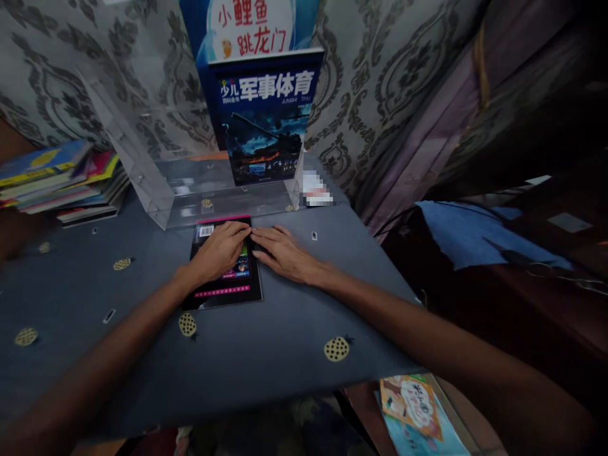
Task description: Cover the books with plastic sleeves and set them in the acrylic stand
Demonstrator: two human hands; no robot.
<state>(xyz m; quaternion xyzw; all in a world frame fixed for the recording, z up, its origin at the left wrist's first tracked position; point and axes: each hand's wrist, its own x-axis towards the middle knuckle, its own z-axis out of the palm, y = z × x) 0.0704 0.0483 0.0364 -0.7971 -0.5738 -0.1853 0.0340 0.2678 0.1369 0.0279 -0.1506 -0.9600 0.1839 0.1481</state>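
Observation:
A dark book (228, 292) with pink strips and a white barcode lies flat on the table, back cover up. My left hand (219, 248) rests across its cover, fingers stretched out towards the upper right corner. At the book's right edge is my right hand (285, 252), its fingers extended and the thumb a little apart; the fingertips touch or nearly touch those of my left hand. Just beyond, a clear acrylic stand (223, 206) holds an upright blue book with a tank (268, 126) on its right side. Behind that rises a larger blue book (254, 28) with red lettering.
A stack of books (71, 180) sits at the left of the table (266, 354), whose grey cover has pineapple prints. A patterned curtain (399, 69) hangs behind. More books (418, 411) lie below the front edge. Blue cloth (460, 234) lies on a dark surface at right.

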